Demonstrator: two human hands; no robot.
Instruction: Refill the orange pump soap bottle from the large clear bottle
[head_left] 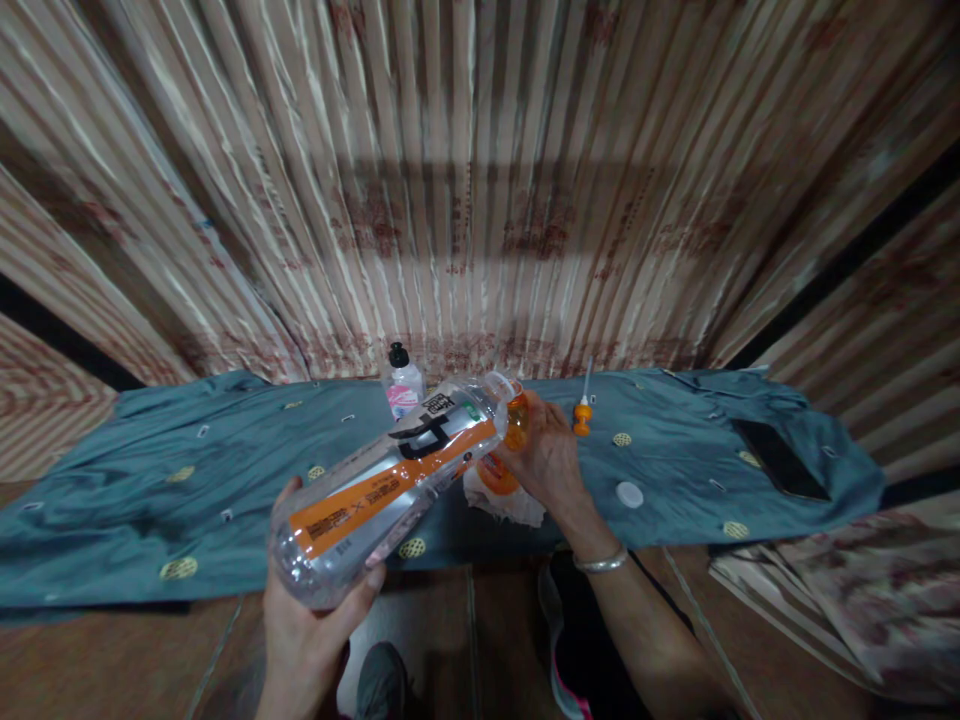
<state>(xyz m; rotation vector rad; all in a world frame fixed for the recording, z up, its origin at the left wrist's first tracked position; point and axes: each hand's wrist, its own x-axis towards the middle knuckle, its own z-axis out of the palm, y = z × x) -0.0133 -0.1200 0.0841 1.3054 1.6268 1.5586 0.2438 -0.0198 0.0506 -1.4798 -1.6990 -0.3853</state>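
Hands grip: left hand big bottle, right hand orange bottle, above cloth edge.

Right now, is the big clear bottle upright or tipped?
Tipped: the big clear bottle lies slanted, base in the left hand, open mouth against the small orange bottle in the right hand.
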